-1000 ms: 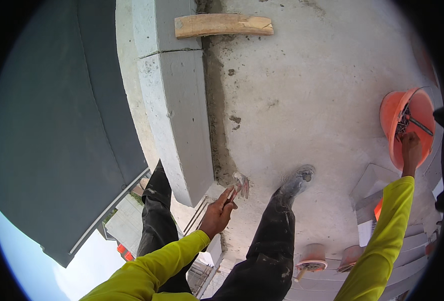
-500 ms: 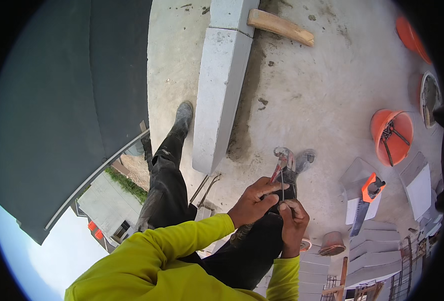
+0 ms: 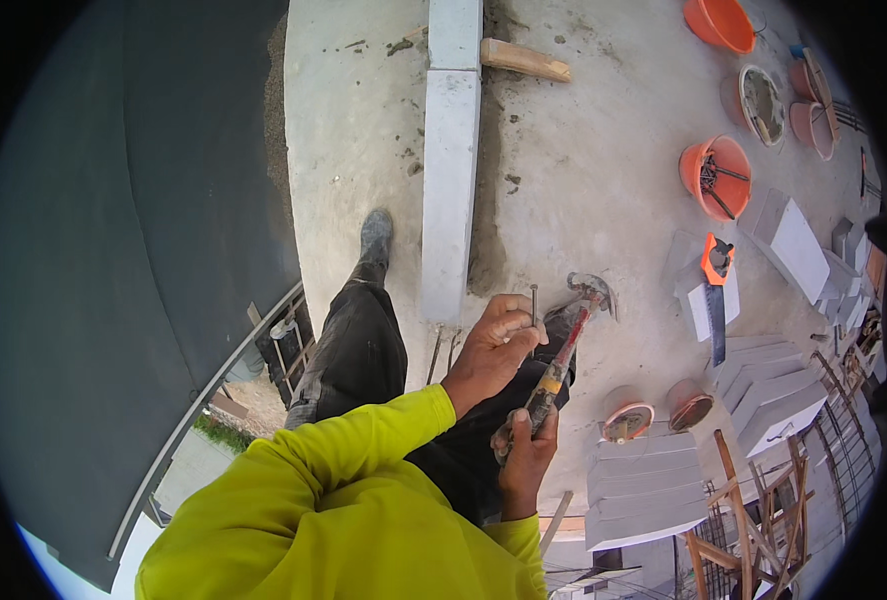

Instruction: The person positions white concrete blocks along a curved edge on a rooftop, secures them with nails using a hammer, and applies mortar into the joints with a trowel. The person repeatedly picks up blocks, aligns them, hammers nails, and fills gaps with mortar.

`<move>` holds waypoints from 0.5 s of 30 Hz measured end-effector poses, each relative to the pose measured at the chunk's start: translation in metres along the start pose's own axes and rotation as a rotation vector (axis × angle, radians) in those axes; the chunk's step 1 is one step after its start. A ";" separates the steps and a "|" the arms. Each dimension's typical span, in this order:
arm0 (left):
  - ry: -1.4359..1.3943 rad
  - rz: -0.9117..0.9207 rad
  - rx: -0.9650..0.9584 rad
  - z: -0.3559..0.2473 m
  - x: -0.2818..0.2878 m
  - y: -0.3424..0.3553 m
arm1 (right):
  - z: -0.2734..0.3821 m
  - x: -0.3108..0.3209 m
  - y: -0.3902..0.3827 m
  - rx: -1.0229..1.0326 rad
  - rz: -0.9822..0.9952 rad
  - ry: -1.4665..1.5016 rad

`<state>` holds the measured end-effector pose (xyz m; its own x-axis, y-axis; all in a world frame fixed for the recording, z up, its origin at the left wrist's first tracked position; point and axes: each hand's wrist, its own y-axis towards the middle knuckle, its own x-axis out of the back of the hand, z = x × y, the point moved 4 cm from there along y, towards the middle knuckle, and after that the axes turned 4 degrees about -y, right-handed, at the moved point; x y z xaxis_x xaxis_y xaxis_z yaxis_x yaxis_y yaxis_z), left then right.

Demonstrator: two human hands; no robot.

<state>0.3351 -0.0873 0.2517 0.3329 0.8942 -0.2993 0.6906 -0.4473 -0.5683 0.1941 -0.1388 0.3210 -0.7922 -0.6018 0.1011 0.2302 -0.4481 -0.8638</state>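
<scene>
My left hand (image 3: 490, 352) pinches a nail (image 3: 534, 306) between thumb and fingers, its shaft standing upright. My right hand (image 3: 529, 458) is wrapped round the lower handle of a claw hammer (image 3: 569, 352). The hammer's handle is worn, with red and yellow parts, and its dusty metal head points away from me, beyond my right knee. Left of the nail stands a low wall of pale grey blocks (image 3: 449, 190), its near end close to my left hand. Thin metal rods (image 3: 436, 357) stick out at that end.
A wooden piece (image 3: 525, 60) lies against the wall. To the right are an orange bucket (image 3: 701, 190) holding metal pieces, a handsaw (image 3: 715, 300) on a block, and stacked grey blocks (image 3: 643, 485). A dark sheet surface (image 3: 73, 230) fills the left, past the slab edge.
My hands have moved apart: the right came down and left, with the hammer now clearly in its grip. The left holds the nail alone. My view has shifted, showing more ground at right.
</scene>
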 end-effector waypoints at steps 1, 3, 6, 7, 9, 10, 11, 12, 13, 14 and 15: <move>0.126 -0.054 0.053 0.006 0.033 0.003 | -0.009 0.008 0.002 -0.013 -0.003 -0.025; 0.230 -0.124 -0.046 0.013 0.091 0.011 | -0.027 0.038 0.015 -0.035 0.025 -0.046; 0.453 -0.257 0.000 0.026 0.151 -0.004 | -0.060 0.087 0.041 0.087 0.100 -0.151; 0.483 -0.237 -0.017 0.030 0.158 -0.010 | -0.075 0.101 0.046 0.127 0.097 -0.175; 0.681 -0.141 -0.002 0.042 0.151 -0.017 | -0.099 0.132 0.049 0.226 0.084 -0.190; 0.684 -0.070 -0.020 0.052 0.137 -0.012 | -0.104 0.141 0.064 0.316 0.060 -0.186; 0.765 0.038 -0.021 0.064 0.123 0.005 | -0.107 0.147 0.083 0.389 0.028 -0.171; 0.844 0.144 0.010 0.080 0.109 0.022 | -0.114 0.160 0.099 0.301 0.056 -0.268; 0.918 0.254 0.028 0.099 0.096 0.037 | -0.119 0.176 0.112 0.194 0.084 -0.351; 0.939 0.312 0.026 0.118 0.083 0.061 | -0.122 0.180 0.119 0.224 0.131 -0.176; 0.970 0.370 0.042 0.141 0.071 0.087 | -0.128 0.180 0.133 0.298 0.033 -0.216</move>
<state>0.3286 -0.0650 0.0732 0.9059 0.3227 0.2742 0.4234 -0.6806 -0.5980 0.0099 -0.2224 0.1613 -0.6513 -0.7305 0.2052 0.4331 -0.5800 -0.6899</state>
